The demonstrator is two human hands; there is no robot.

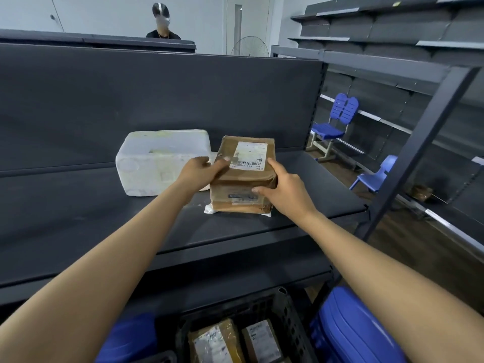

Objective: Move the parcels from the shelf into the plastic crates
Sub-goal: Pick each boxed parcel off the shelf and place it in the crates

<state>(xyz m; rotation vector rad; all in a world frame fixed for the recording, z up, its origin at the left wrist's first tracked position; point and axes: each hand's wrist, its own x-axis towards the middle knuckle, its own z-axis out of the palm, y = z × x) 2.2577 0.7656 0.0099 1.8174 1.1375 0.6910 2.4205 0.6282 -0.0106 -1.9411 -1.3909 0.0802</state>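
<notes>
Brown cardboard parcel [243, 176]: on the dark shelf [104, 205], right of middle, shipping label [250, 155] facing up. It sits on a flat white mailer [210, 209], whose edge shows under its front.

Grip: the parcel is clamped between both hands.
- Left hand [201, 171] holds the upper left edge, thumb across the top beside the label, fingers curled down the left side.
- Right hand [282, 187] wraps the near right corner, thumb on the front face, fingers up the right side.
- Neither hand is nearer; they meet it at about the same reach.

Shape: the top looks close to square from here, so no clear long axis. It is turned slightly, with the near right corner toward the person.

Key relation: the black plastic crate [288, 310] lies below the shelf's front edge, close to the body, between the forearms. My read is that the move is a pull back and then down. Two labelled parcels [214, 341] already lie in it, and free space looks limited.

Risk, as a guess: the mailer may drag along on the lift.

Around: a white foam box [159, 161] stands just left of the parcel, close by the left hand. Blue chairs [332, 127] stand off right.
</notes>
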